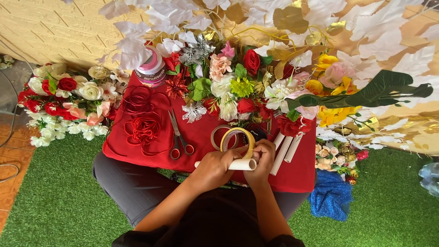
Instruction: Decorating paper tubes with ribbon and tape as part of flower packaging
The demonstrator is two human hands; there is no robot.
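**Paper roll held level over the red cloth**

Your left hand [214, 167] wraps the white paper roll [238, 164] near its middle, fingers curled shut around it. Your right hand [260, 161] pinches the roll's right end together with the yellow tape ring [238, 137], which stands on edge just above the roll.

The roll's long axis runs left to right, almost level; its left end points toward the scissors [179, 137], its right end tucks under your right hand.

Taking the roll as landmark:
- Three more white rolls [286, 148] lean just to its right, slanted up and right.
- The scissors lie to its left, blades pointing away from you.
- Coiled red ribbon [144, 121] sits beyond the scissors.
- Artificial flowers [228, 87] bank up behind it.
- Red cloth [302, 176] spreads beneath, green turf [59, 196] around.
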